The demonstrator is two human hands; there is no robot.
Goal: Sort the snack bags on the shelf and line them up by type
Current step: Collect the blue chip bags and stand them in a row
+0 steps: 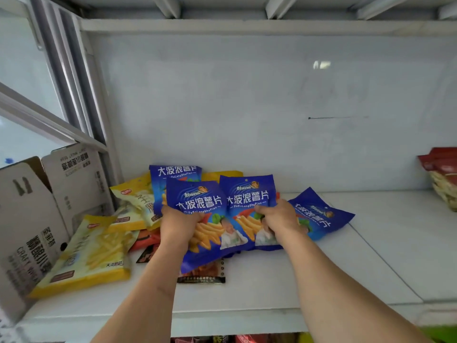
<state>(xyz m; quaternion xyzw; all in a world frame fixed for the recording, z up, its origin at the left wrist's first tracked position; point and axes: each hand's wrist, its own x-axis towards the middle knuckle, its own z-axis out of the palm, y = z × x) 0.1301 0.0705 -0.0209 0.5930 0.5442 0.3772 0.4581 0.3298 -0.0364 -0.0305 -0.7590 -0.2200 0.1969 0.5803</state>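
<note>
Two blue snack bags are held up side by side over the pile at the shelf's left-centre. My left hand [178, 225] grips the left blue bag [196, 201] at its lower left. My right hand [279, 220] grips the right blue bag [247, 196] at its lower right. A third blue bag [175, 173] leans behind them, and another blue bag [321, 214] lies flat to the right. Yellow bags [99, 251] lie to the left, with a further yellow bag [138, 201] behind. Dark and orange bags [205, 272] lie partly hidden under the blue ones.
A white cardboard box [32, 231] with open flaps stands at the shelf's left end. Red and yellow bags [442, 174] are stacked at the far right. The white shelf [346, 256] runs between them, with a white back wall and another shelf board overhead.
</note>
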